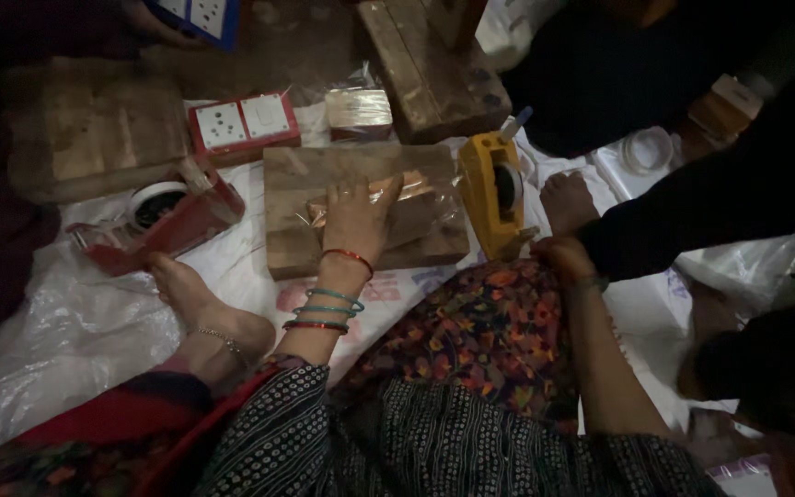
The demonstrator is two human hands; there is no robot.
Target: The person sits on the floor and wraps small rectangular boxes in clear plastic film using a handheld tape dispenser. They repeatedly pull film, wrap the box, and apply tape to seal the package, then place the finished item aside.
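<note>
Fingers of the left hand lay spread flat on a wrapped packet, pinning it to the board; the right hand rested beside the yellow dispenser, its fingers' state unclear.

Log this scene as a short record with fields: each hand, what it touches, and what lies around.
left hand: flat on a wrapped pack, pressing it onto the board
right hand: at the foot of the yellow tape dispenser; grip unclear
left of board: red tape dispenser
behind board: red switch box, another wrapped pack, wooden stool
floor cover: white plastic sheet
light: dim
</note>
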